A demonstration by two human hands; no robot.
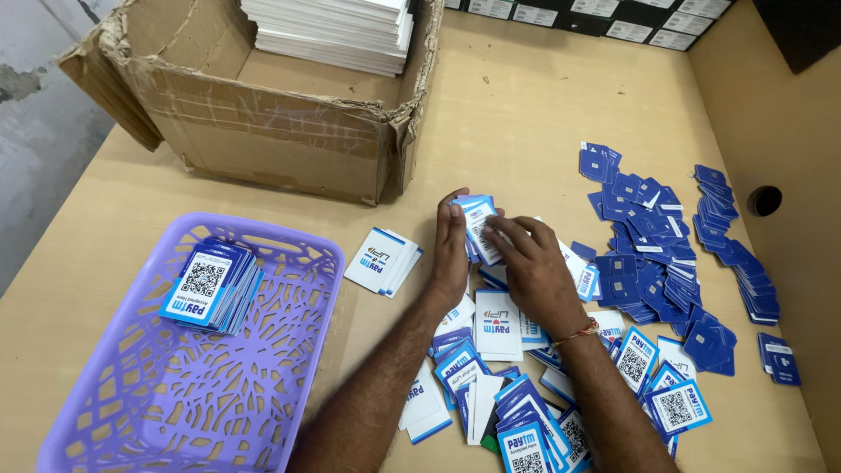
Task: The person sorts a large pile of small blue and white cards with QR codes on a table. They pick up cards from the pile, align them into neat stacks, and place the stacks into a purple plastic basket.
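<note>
Tabletop (526, 131): both hands (451, 254) (534, 267) clasp upright card stack (480, 229).

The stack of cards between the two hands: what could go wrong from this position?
The stack of cards is held upright, squeezed only between the left hand and the right hand; it may slip and fan out. If it falls, it would likely mix into the loose cards lying directly below. A forearm could also brush the small pile beside the purple basket.

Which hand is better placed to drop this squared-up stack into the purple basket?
Probably the left hand: it flanks the card stack on the basket side, while the right hand sits farther away.
</note>
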